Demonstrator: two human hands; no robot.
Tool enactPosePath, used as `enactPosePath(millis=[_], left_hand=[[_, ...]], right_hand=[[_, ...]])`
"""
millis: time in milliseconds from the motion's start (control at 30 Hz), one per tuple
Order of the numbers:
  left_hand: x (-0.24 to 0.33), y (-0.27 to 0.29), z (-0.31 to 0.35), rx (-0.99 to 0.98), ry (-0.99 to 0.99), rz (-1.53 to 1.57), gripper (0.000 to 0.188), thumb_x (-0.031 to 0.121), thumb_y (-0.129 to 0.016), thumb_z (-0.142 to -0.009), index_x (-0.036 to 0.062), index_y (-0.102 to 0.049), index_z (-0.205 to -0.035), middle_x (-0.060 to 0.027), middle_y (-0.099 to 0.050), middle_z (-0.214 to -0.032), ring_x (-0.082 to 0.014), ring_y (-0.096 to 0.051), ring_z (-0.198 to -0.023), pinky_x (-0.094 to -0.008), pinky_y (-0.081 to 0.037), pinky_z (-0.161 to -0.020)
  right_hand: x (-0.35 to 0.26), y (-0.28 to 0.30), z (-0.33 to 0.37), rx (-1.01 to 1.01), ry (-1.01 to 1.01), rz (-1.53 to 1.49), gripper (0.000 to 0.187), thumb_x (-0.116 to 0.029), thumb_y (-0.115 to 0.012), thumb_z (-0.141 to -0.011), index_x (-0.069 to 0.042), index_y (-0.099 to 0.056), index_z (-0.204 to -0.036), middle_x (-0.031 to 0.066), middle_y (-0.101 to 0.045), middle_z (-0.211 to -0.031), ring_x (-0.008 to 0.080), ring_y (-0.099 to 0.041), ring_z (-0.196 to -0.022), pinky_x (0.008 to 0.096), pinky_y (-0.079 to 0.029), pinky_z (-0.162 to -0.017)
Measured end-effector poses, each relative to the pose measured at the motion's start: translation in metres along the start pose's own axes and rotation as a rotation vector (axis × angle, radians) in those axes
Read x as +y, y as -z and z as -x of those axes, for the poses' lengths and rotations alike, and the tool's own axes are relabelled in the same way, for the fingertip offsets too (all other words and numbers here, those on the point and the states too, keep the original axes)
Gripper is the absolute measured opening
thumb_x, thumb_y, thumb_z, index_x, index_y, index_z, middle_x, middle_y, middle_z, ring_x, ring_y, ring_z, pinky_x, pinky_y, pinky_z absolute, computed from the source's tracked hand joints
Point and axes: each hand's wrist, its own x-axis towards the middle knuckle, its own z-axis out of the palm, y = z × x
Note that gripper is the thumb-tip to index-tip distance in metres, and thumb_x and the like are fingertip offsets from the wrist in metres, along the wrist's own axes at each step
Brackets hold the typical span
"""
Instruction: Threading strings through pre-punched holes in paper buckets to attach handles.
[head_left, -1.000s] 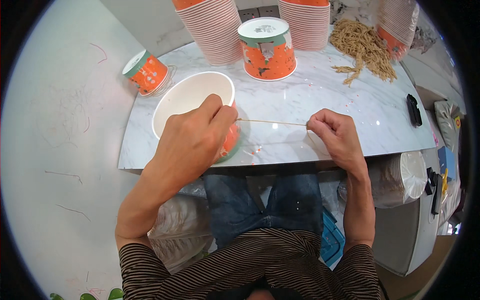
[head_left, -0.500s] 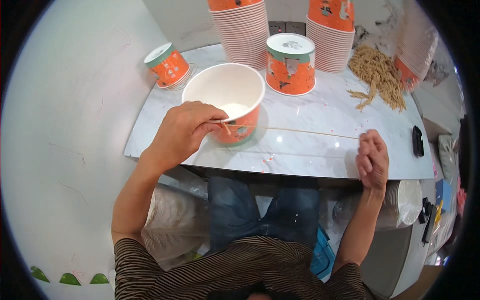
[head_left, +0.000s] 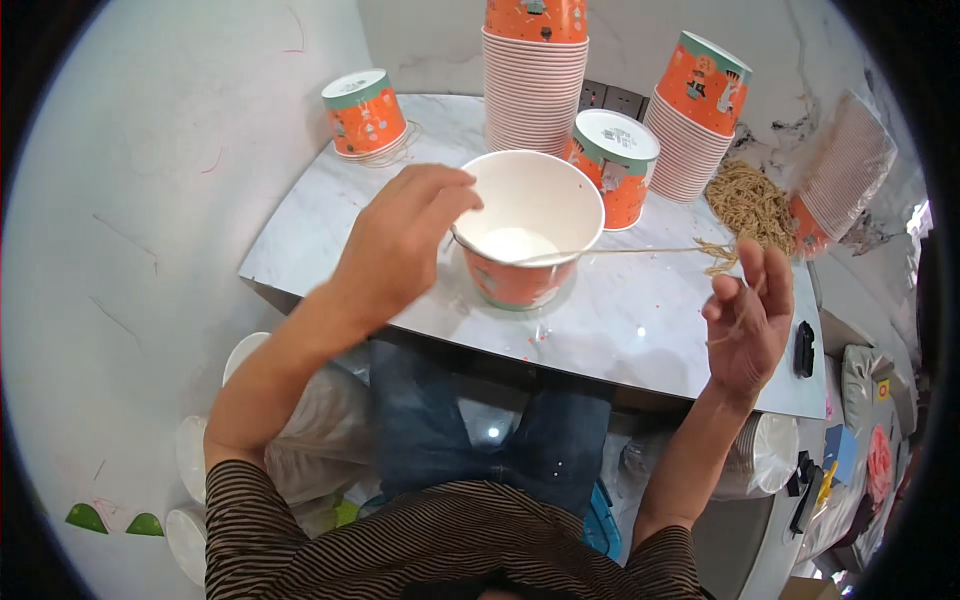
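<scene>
A white-lined paper bucket (head_left: 525,285) with an orange outside stands upright near the table's front edge. At its left rim is my left hand (head_left: 395,240), fingers bent and a little apart, with nothing visible in them. My right hand (head_left: 752,320), to the right of the bucket, holds one end of a thin tan string (head_left: 650,250) between its fingers. From there the string runs taut to the bucket's front rim, and a loose tail hangs across my palm.
Behind the bucket are an upturned orange tub (head_left: 615,170) and two tall stacks of nested tubs (head_left: 535,95). A smaller upturned tub (head_left: 368,118) sits at the back left. A tangled heap of tan string (head_left: 748,205) lies at the right, by a bagged stack (head_left: 840,175). A black object (head_left: 804,350) rests near the right edge.
My left hand has come off the string it pinched at the bucket's front and lifted to the left rim. My right hand still holds the string, its fingers now more raised. The view has shifted.
</scene>
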Motion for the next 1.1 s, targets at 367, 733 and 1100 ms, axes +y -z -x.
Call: enactPosePath(millis=[367, 733, 1100], left_hand=[[0.084, -0.071, -0.010, -0.043, -0.135, -0.038, 0.048, 0.013, -0.063, -0.086, -0.0053, -0.058, -0.130, -0.0269, -0.059, -0.136, -0.0436, -0.060, -0.122, -0.0488, -0.050, -0.104], [-0.013, 0.001, -0.004, -0.524, -0.161, 0.367, 0.038, -0.003, -0.071, -0.080, 0.0091, -0.072, -0.116, -0.0120, -0.074, -0.093, -0.0308, -0.071, -0.099, -0.0479, -0.052, -0.101], [0.027, -0.002, -0.010, -0.444, 0.029, 0.245, 0.044, 0.019, -0.087, -0.077, 0.0062, -0.070, -0.116, -0.0134, -0.072, -0.110, -0.0362, -0.069, -0.103, -0.0476, -0.055, -0.098]], right_hand=[[0.003, -0.096, -0.111, 0.033, 0.030, 0.617, 0.030, -0.023, -0.067, -0.105, 0.005, -0.073, -0.113, 0.0168, -0.078, -0.100, 0.0133, -0.067, -0.062, 0.0278, -0.057, -0.058], [0.035, 0.005, -0.150, 0.349, -0.483, 0.260, 0.035, -0.026, -0.065, -0.104, 0.003, -0.066, -0.123, -0.0082, -0.042, -0.072, 0.0019, -0.031, -0.054, 0.0225, -0.024, -0.046], [0.063, -0.015, -0.068, 0.073, -0.752, 0.855, 0.029, -0.030, -0.075, -0.097, -0.002, -0.082, -0.102, -0.0049, -0.063, -0.071, 0.0024, -0.041, -0.057, 0.0241, -0.031, -0.050]])
